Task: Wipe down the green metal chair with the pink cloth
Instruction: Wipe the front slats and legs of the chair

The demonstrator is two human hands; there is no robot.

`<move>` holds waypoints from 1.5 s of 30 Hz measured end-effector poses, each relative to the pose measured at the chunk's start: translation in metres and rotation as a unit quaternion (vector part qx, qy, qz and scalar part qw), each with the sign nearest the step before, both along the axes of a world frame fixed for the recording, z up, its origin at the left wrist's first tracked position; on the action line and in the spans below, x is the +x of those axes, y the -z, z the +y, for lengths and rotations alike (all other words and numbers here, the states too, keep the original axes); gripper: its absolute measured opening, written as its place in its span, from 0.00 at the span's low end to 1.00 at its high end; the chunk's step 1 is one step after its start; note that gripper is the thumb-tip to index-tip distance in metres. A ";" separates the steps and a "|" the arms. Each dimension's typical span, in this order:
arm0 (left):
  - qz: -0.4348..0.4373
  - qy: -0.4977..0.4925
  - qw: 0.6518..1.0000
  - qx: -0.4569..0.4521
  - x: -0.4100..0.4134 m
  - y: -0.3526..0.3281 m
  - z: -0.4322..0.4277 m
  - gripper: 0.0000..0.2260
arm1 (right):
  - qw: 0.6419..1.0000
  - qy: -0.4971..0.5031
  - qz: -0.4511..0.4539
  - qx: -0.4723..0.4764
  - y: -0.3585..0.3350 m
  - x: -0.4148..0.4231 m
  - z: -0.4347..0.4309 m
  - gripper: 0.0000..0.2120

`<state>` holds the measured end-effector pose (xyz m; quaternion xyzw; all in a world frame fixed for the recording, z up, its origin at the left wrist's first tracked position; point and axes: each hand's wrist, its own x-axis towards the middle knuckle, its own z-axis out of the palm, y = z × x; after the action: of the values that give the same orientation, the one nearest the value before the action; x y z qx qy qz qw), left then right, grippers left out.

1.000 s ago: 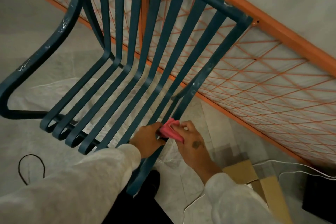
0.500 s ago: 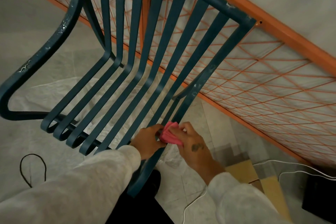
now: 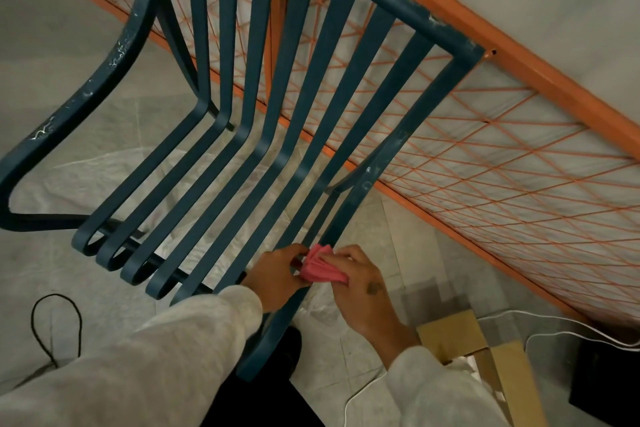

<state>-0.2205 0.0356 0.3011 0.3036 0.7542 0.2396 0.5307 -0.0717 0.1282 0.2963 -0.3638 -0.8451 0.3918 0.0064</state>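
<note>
Just pink cloth (image 3: 320,269), pinched between both hands (image 3: 360,295), touching chair (image 3: 263,135)

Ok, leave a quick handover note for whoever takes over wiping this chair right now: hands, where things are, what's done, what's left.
Left hand: pinching the left edge of the folded pink cloth.
Right hand: gripping the same cloth from the right.
Both hands hold the cloth at the near right edge of the green metal chair, where the seat slats meet the right side rail.
Done: cannot tell from this view; no slat looks clearly wiped.
Left: white scuffs show on the left armrest, the top rail and the right side rail. Work along the slats, then those.
</note>
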 end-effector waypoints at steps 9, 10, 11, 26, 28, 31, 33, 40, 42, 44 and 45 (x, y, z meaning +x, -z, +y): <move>0.011 0.003 1.000 -0.009 -0.001 0.001 0.002 0.24 | 0.862 0.423 0.072 -0.271 -0.012 -0.022 0.034 0.09; 0.015 0.005 1.000 -0.010 0.000 0.001 0.002 0.24 | 0.863 0.415 0.072 -0.280 -0.013 -0.027 0.033 0.09; 0.016 0.007 1.000 -0.011 0.000 0.001 0.002 0.24 | 0.861 0.411 0.078 -0.289 -0.017 -0.032 0.028 0.09; -0.014 -0.035 0.999 -0.013 0.003 0.005 -0.008 0.30 | 0.989 0.148 0.016 -0.010 -0.049 -0.036 0.051 0.14; -0.021 -0.034 0.999 -0.019 0.003 0.004 -0.011 0.30 | 0.993 -0.028 -0.039 0.111 -0.039 -0.050 0.069 0.19; -0.039 -0.030 0.998 -0.028 0.004 0.004 -0.018 0.24 | 0.946 -0.198 -0.187 0.177 -0.029 -0.063 0.072 0.22; -0.049 -0.032 0.997 -0.045 0.003 0.005 -0.022 0.20 | 0.913 -0.231 -0.278 0.191 -0.027 -0.069 0.059 0.23; -0.066 -0.064 0.995 -0.045 0.003 0.013 -0.031 0.05 | 0.915 -0.350 -0.193 0.059 -0.021 -0.057 0.016 0.18; -0.068 -0.059 0.995 -0.042 0.002 0.014 -0.031 0.04 | 0.918 -0.342 -0.187 0.076 -0.023 -0.059 0.034 0.19; -0.080 -0.064 0.994 -0.049 0.001 0.015 -0.031 0.10 | 0.933 -0.275 -0.195 0.124 -0.025 -0.066 0.060 0.19; -0.093 -0.070 0.992 -0.055 0.000 0.015 -0.032 0.13 | 0.941 -0.234 -0.200 0.142 -0.027 -0.068 0.072 0.19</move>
<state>-0.2200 0.0040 0.2859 0.1966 0.7328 0.2611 0.5968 -0.1397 0.1999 0.3231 -0.2217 -0.9371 0.1770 -0.2034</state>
